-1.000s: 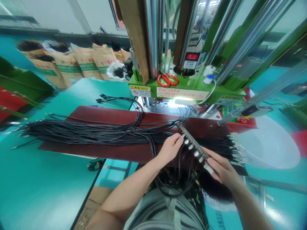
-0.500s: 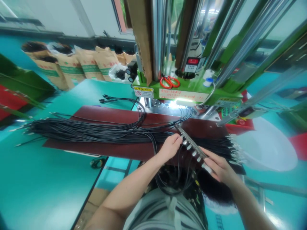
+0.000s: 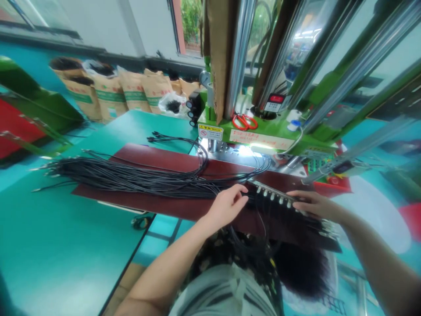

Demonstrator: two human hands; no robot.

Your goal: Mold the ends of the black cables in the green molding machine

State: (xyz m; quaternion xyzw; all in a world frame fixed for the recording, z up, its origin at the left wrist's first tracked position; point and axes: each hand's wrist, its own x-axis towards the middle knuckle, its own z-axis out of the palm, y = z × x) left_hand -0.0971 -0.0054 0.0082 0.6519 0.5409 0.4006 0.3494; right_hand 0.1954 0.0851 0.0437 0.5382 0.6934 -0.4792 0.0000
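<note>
Main risk, from where I'm standing: the metal bar (image 3: 273, 192) sits at the worker's one o'clock, over the black cable bundle (image 3: 131, 175), and could rock or slide if that pile rolls underneath. The right hand (image 3: 312, 205) has its fingers stretched over the bar's four o'clock end; can't tell how firmly it grips. The left hand (image 3: 226, 206) is half open, thumb and fingertips parted, near the ten o'clock end, apparently holding nothing, so that end might swing. Loose leads (image 3: 262, 220) hang toward six o'clock and might snag on the edge of the brown board (image 3: 177, 206), tugging the row of fittings crooked. Sleeve-less forearms could also brush cable tips out of line at ten or two o'clock.

Versus earlier frame: bar was steeper, nearer the lap, with both hands on it, left one pinching. Now flatter, further out, left fingers off. View's turned left a bit; cables look about the same.
</note>
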